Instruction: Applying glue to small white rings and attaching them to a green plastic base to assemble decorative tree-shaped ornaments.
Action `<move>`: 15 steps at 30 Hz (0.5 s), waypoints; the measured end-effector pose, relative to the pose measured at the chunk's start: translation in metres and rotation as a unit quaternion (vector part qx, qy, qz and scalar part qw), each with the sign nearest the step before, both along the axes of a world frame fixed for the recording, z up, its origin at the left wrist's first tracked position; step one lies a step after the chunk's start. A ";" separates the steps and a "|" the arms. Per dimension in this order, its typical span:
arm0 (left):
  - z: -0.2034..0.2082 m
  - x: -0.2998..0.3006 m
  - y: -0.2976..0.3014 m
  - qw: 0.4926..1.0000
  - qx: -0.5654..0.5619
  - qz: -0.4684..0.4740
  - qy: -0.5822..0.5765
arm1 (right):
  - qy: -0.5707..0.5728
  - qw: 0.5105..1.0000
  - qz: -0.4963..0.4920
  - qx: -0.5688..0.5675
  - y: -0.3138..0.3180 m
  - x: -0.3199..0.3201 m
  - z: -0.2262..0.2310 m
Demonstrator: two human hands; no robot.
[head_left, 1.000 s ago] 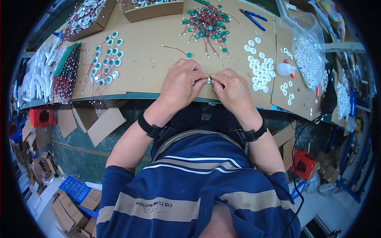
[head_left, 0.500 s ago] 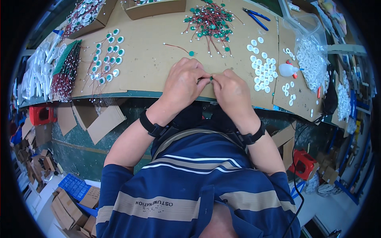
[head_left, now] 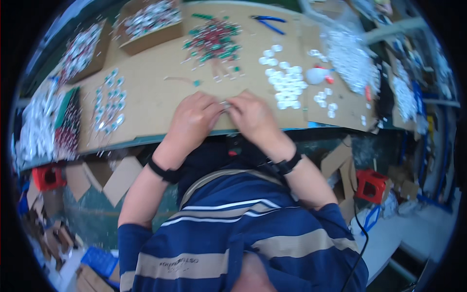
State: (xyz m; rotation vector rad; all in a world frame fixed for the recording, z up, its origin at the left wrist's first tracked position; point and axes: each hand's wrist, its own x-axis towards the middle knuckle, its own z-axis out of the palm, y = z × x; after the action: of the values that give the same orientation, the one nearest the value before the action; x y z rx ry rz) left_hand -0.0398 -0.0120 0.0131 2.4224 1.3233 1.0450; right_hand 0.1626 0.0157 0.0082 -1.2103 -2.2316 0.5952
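Both hands meet above the near part of the cardboard-covered table. My left hand and my right hand pinch a small pale piece between thumbs and forefingers. Fingertips and blur hide most of it, so its exact kind cannot be made out. Just beyond the left hand lies a single green disc with a wire. Farther back is a heap of green discs with red wires. White round caps lie in a group to the right of my right hand.
Rows of white caps with green discs lie at left, near bundled wired boards and white plastic parts. Two cardboard boxes of parts stand behind. Blue-handled cutters, a white squeeze bottle and a bag of white rings are at right.
The view has swung, so the table's things appear farther left. My hands stay together, still pinching; green showed between the fingertips before, and a pale surface shows now.
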 end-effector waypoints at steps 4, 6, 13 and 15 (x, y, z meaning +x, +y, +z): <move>0.014 0.037 0.003 0.999 0.011 0.045 0.022 | 0.090 0.995 -0.036 -0.005 -0.005 0.047 0.029; 0.014 0.045 0.004 0.998 0.015 0.062 0.027 | 0.109 0.992 -0.062 0.007 -0.010 0.073 0.031; 0.017 0.046 0.012 0.998 0.001 0.052 0.037 | 0.091 0.917 -0.378 0.094 0.014 0.162 0.025; 0.021 0.048 0.016 0.998 0.004 0.055 0.035 | 0.056 0.899 -0.415 0.126 0.050 0.180 0.022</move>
State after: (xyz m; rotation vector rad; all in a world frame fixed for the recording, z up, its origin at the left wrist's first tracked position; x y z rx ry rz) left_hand 0.0083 0.0038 0.0339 2.4370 1.4939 1.0011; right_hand 0.3423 0.0657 0.0307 -1.7443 -1.4215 0.0234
